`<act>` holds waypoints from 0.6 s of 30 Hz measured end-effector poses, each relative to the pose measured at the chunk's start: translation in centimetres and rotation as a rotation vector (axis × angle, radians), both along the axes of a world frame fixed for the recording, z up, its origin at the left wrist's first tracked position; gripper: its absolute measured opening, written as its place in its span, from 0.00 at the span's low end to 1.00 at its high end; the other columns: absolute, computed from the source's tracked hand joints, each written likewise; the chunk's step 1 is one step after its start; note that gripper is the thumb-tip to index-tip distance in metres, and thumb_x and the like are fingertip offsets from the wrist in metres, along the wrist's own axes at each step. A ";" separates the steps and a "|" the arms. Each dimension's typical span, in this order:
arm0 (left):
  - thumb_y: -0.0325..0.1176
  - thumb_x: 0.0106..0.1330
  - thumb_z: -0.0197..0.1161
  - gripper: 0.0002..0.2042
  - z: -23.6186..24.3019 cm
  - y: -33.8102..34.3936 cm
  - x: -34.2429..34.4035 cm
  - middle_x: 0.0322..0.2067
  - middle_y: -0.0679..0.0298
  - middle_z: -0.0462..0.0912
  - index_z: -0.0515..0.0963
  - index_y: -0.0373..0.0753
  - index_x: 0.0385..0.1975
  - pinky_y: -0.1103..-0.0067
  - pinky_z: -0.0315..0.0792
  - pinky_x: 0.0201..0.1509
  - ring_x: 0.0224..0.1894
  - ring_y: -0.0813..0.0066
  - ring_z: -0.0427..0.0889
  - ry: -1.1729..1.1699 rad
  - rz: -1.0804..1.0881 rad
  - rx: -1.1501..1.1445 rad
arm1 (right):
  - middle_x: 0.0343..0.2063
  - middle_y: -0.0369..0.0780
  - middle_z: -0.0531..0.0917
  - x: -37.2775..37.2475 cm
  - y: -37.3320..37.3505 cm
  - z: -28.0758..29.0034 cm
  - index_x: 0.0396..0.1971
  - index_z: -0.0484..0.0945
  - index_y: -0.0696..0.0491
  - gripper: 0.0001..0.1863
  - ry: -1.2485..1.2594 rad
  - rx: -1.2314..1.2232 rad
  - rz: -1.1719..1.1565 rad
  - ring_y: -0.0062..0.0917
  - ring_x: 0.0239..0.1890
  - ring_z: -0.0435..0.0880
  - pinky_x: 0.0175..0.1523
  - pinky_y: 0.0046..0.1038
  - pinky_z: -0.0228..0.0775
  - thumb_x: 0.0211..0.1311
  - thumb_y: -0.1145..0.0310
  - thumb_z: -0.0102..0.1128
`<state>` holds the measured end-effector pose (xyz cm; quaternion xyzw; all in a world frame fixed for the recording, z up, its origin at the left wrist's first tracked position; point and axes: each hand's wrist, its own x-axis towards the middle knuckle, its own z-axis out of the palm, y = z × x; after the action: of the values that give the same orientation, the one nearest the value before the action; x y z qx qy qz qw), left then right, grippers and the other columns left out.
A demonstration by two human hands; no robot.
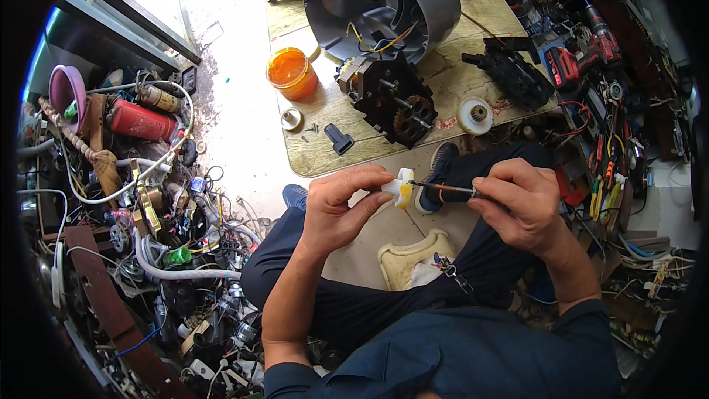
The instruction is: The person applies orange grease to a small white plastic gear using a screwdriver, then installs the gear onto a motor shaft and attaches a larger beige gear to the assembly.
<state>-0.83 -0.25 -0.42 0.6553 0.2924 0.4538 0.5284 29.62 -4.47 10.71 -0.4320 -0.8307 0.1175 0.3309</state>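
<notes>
Between the thumb and fingers of my left hand (341,203) is a white plastic gear (403,188), its side smeared with yellow grease. My right hand (521,203) pinches a thin rod-like tool (447,188), brownish along its shaft and dark at the tip. That tip meets the greased side of the gear or is very close to it; I cannot tell which. Beyond my hands, a dark gearbox (391,100) with exposed gears lies on the wooden table (317,159). An open tub of orange grease (292,75) stands to its left.
Also on the table are a grey round housing (436,0) with wires, another white gear (475,116), a small round part (292,120), a grey plastic piece (339,139) and a black assembly (513,74). Cables and scrap crowd the left. A red drill (591,52) lies at right.
</notes>
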 end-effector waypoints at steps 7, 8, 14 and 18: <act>0.14 0.65 0.74 0.16 0.0 0.0 0.0 0.48 0.50 0.92 0.87 0.29 0.52 0.72 0.85 0.56 0.51 0.63 0.91 0.014 -0.002 0.011 | 0.32 0.39 0.85 -0.2 0.1 0.0 0.41 0.89 0.57 0.18 -0.006 0.004 0.004 0.27 0.25 0.85 0.28 0.28 0.77 0.47 0.78 0.84; 0.14 0.64 0.74 0.16 0.0 0.0 0.0 0.48 0.50 0.92 0.87 0.29 0.51 0.72 0.85 0.56 0.51 0.62 0.91 0.015 -0.001 0.011 | 0.32 0.39 0.85 -0.1 0.1 0.0 0.41 0.89 0.57 0.18 -0.008 0.007 -0.002 0.27 0.25 0.85 0.28 0.28 0.77 0.47 0.78 0.84; 0.14 0.64 0.75 0.16 0.0 0.1 0.0 0.48 0.49 0.92 0.87 0.29 0.51 0.72 0.85 0.55 0.50 0.63 0.91 0.015 0.004 0.005 | 0.32 0.40 0.85 0.2 0.1 0.2 0.41 0.90 0.57 0.18 -0.010 0.002 0.006 0.28 0.25 0.85 0.28 0.28 0.77 0.47 0.78 0.84; 0.14 0.64 0.75 0.16 0.1 0.1 0.1 0.48 0.50 0.92 0.87 0.29 0.51 0.73 0.85 0.54 0.50 0.63 0.91 0.006 0.002 0.012 | 0.32 0.40 0.85 0.2 0.0 0.1 0.41 0.90 0.57 0.18 -0.013 -0.013 0.006 0.28 0.24 0.85 0.28 0.28 0.77 0.47 0.78 0.84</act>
<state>-0.71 -0.10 -0.36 0.6593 0.2920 0.4542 0.5232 29.80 -4.43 10.85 -0.4324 -0.8334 0.1210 0.3223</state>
